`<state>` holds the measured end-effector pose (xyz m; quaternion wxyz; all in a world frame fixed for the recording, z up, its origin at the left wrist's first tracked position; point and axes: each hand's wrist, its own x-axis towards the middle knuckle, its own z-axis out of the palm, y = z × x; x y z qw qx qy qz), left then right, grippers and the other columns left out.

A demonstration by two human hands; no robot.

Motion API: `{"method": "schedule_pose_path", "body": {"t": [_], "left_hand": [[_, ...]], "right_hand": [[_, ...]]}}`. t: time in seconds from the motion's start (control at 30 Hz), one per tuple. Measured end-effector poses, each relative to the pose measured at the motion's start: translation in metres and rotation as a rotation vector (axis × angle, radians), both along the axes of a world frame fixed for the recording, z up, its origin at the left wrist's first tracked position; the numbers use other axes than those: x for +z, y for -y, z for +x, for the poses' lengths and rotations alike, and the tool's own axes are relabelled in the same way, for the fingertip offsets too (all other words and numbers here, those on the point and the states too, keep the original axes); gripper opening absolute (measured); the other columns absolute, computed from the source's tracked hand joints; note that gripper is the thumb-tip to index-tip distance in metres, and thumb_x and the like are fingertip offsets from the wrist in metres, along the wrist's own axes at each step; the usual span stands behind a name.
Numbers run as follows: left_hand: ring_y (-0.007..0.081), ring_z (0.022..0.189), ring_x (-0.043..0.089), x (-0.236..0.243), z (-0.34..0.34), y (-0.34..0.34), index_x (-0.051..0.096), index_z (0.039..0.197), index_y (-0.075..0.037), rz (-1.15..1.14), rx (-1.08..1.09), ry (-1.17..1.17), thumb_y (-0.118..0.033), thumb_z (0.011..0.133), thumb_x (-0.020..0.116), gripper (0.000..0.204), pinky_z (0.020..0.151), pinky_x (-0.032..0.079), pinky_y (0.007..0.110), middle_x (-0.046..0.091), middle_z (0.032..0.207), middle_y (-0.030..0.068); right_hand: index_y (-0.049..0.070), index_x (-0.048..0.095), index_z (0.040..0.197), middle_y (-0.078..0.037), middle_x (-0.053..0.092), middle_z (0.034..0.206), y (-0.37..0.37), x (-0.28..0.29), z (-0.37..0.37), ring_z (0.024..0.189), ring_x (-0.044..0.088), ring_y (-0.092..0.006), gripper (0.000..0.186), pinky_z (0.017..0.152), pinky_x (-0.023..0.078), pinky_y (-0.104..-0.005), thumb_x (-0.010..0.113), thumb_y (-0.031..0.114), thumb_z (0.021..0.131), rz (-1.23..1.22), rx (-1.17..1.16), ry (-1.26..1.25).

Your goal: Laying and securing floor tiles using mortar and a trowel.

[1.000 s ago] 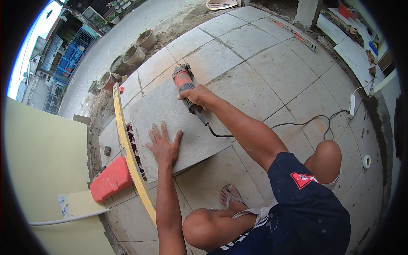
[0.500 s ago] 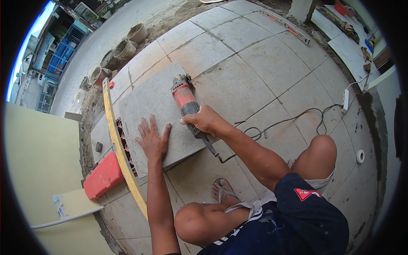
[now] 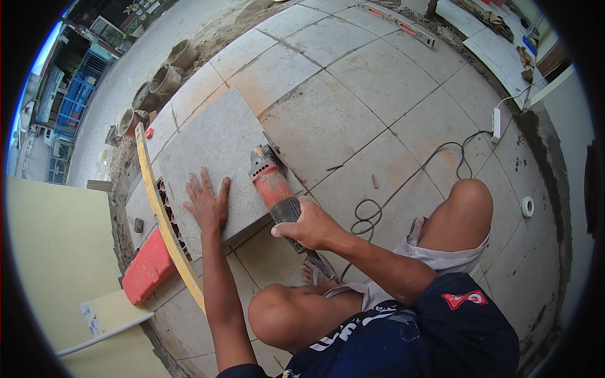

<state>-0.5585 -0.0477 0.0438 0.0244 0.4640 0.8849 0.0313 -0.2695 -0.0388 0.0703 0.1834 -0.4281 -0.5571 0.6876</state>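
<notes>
A grey floor tile (image 3: 217,135) lies raised in front of me, its right edge running diagonally toward my knees. My left hand (image 3: 208,201) rests flat on it with the fingers spread. My right hand (image 3: 309,225) is wrapped round the dark body of a red and black angle grinder (image 3: 275,192). The grinder's head sits at the tile's right edge, its disc mostly hidden beside the head. Whether the disc touches the tile I cannot tell. From the grinder's rear a black cord (image 3: 403,192) loops off to the right.
A yellow straightedge (image 3: 157,201) lies along the tile's left side, near a red case (image 3: 149,268). Several buckets (image 3: 165,80) line the far left. A spirit level (image 3: 397,25) lies far right. A white power strip (image 3: 496,126) and a roll of tape (image 3: 528,206) are at right.
My right hand has drawn the grinder back toward me, along the tile's right edge. My left hand stays flat on the tile. The whole view has shifted slightly.
</notes>
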Motion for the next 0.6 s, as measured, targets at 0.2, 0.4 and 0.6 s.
{"method": "schedule_pose_path", "body": {"t": [0.2, 0.4, 0.6], "left_hand": [[0.0375, 0.157, 0.010, -0.001, 0.000, 0.000, 0.025, 0.162, -0.025, -0.004, -0.002, -0.004, -0.076, 0.092, 0.044, 0.089, 0.119, 0.005, 0.069, 0.016, 0.169, 0.0165], [0.0379, 0.156, 0.011, -0.002, 0.000, -0.001, 0.025, 0.162, -0.025, -0.008, -0.004, -0.016, -0.076, 0.093, 0.044, 0.088, 0.119, 0.006, 0.069, 0.017, 0.169, 0.0166], [0.0383, 0.156, 0.012, -0.003, 0.000, -0.001, 0.026, 0.162, -0.025, -0.002, -0.010, -0.024, -0.076, 0.093, 0.043, 0.087, 0.118, 0.007, 0.070, 0.017, 0.169, 0.0171]], "right_hand": [[-0.009, 0.056, 0.107, -0.022, 0.067, 0.089, 0.013, -0.003, 0.014, 0.083, 0.067, -0.0308, 0.068, 0.076, 0.053, -0.0404, 0.080, 0.043, 0.070, -0.026, 0.070, 0.060], [-0.010, 0.053, 0.111, -0.026, 0.066, 0.095, 0.030, 0.002, 0.027, 0.088, 0.067, -0.0354, 0.073, 0.082, 0.053, -0.0430, 0.078, 0.046, 0.071, 0.012, 0.016, 0.089], [-0.011, 0.050, 0.114, -0.027, 0.065, 0.096, 0.038, 0.007, 0.039, 0.091, 0.067, -0.0382, 0.077, 0.083, 0.053, -0.0441, 0.077, 0.047, 0.072, -0.020, 0.054, 0.103]]}}
